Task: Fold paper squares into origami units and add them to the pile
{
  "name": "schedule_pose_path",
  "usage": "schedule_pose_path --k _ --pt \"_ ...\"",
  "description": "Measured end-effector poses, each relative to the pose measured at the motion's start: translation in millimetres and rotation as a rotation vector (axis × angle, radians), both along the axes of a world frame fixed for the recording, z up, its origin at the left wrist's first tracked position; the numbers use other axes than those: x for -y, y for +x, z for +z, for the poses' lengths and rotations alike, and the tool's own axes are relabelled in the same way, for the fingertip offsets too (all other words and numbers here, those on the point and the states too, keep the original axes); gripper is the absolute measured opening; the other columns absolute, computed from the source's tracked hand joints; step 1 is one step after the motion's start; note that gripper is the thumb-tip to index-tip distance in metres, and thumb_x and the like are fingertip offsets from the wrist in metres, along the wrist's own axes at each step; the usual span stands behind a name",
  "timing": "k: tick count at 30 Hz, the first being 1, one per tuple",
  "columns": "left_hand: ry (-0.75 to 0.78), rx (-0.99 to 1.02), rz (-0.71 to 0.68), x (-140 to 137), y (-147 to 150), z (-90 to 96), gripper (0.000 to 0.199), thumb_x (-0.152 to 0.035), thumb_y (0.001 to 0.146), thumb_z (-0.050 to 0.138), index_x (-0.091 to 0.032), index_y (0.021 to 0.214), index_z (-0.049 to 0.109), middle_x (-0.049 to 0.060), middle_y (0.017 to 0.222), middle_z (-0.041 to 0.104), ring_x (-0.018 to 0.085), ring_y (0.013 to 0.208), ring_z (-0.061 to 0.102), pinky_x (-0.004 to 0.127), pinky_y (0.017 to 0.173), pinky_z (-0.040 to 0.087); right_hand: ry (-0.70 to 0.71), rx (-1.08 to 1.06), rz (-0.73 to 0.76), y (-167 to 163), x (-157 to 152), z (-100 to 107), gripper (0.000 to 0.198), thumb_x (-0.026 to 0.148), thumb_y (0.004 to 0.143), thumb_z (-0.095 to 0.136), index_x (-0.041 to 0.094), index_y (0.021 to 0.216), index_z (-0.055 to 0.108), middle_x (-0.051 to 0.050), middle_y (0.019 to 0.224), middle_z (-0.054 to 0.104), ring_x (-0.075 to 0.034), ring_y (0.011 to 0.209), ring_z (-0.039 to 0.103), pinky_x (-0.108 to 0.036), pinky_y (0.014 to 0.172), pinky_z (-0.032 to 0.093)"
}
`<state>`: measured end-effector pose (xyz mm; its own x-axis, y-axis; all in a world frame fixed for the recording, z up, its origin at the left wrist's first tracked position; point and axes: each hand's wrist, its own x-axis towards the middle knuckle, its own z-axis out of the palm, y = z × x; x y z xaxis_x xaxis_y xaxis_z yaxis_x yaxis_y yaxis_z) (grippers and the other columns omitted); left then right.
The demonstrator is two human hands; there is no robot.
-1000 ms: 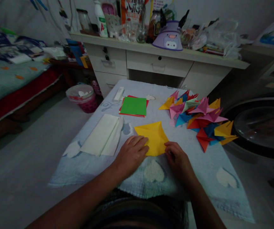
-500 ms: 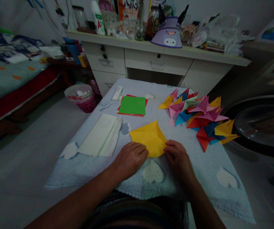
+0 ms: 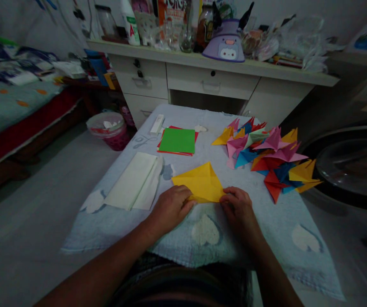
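A yellow sheet of origami paper [image 3: 202,181] lies on the cloth-covered table before me, creased, its near edge folded up. My left hand [image 3: 173,205] pinches the near left edge between thumb and fingers. At the near right corner, my right hand [image 3: 237,205] has its thumb and fingertips closed on the paper. Beyond the sheet sits a stack of coloured paper squares [image 3: 177,141], green on top with red showing beneath. To the right is a heap of folded paper cranes [image 3: 268,149] in pink, yellow, red, blue and pale green.
A folded pale tissue [image 3: 134,181] lies left on the tablecloth [image 3: 183,247], with a small white box [image 3: 157,124] behind it. A pink bucket [image 3: 111,130] stands on the floor. Behind is a cluttered white desk [image 3: 202,81]; a front-loading machine [image 3: 353,166] stands right.
The paper's near edge has been folded further up, so its bottom outline is now straighter and farther from me. My left hand has shifted slightly left and away from me.
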<state>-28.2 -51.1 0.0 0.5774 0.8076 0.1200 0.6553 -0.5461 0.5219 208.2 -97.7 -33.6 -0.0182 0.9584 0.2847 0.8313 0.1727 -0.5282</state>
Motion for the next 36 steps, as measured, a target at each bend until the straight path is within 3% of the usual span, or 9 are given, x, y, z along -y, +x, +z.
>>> schedule_pose_path --k 10,17,25,36 --pt "-0.067 0.012 0.082 -1 4 2.5 0.012 -0.024 0.085 0.055 -0.018 0.075 0.055 0.002 0.081 0.06 0.017 0.078 0.058 0.027 0.067 0.041 -0.039 -0.012 -0.055 2 -1 0 0.012 0.022 0.084 0.055 0.023 0.082 0.067 -0.009 0.115 0.059 -0.029 0.109 0.051 -0.051 0.095 0.041" --pt "-0.056 0.044 0.156 -1 8 1.7 0.024 -0.029 0.092 0.046 -0.019 0.071 0.049 0.0 0.073 0.054 0.016 0.072 0.055 0.027 0.065 0.038 -0.048 0.003 -0.076 0 -2 0 0.013 0.024 0.085 0.054 0.022 0.082 0.067 -0.01 0.114 0.059 -0.029 0.109 0.051 -0.051 0.094 0.041" --pt "0.002 -0.079 0.26 -3 15 2.1 0.014 -0.025 0.088 0.051 -0.018 0.076 0.054 0.004 0.087 0.057 0.018 0.082 0.058 0.029 0.071 0.044 -0.079 -0.003 -0.091 0 -4 2 0.013 0.026 0.085 0.055 0.022 0.08 0.067 -0.01 0.114 0.059 -0.028 0.106 0.052 -0.05 0.093 0.042" --pt "0.025 -0.274 0.237 -14 23 -3.5 0.016 -0.024 0.089 0.048 -0.017 0.084 0.06 0.008 0.09 0.062 0.021 0.087 0.063 0.033 0.078 0.048 -0.048 -0.023 -0.14 -3 -9 0 0.016 0.027 0.083 0.056 0.023 0.073 0.067 -0.009 0.107 0.061 -0.028 0.1 0.053 -0.05 0.089 0.044"
